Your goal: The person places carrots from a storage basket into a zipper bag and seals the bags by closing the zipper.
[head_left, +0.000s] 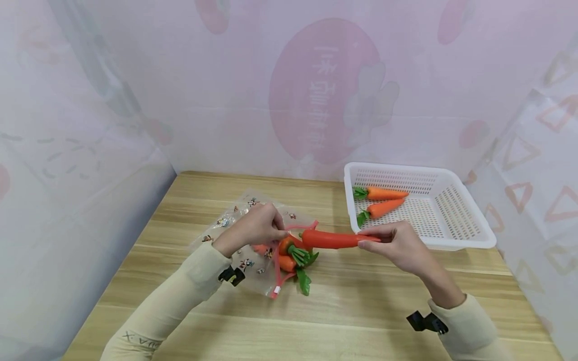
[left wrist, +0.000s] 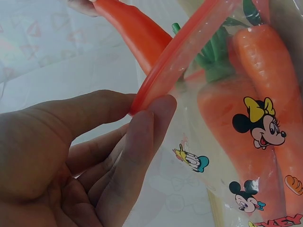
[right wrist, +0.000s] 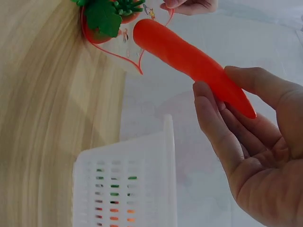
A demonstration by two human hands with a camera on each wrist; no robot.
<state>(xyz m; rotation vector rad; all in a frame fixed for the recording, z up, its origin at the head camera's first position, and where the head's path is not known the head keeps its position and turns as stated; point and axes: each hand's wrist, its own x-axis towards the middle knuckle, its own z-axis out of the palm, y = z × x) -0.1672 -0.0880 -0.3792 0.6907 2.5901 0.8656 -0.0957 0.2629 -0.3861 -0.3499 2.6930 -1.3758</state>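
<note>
My right hand (head_left: 399, 245) pinches a red chili pepper (head_left: 331, 239) near its pointed tip, between thumb and fingers. The pepper's thick stem end points left, close to the mouth of a clear zip bag (head_left: 264, 281) with cartoon prints. Thumb and fingertips of my left hand (left wrist: 94, 151) pinch the bag's red zip edge (left wrist: 165, 61). Inside the bag lie orange carrots (left wrist: 236, 113), their green leaves (head_left: 303, 281) sticking out of the opening. In the right wrist view the pepper (right wrist: 189, 61) hangs above the table, sloping across the hand.
A white perforated basket (head_left: 465, 200) stands at the back right of the wooden table (head_left: 316, 326). Two carrots (head_left: 386, 207) lie in its left part. Printed cloth walls (head_left: 226, 125) enclose the table at the back and sides.
</note>
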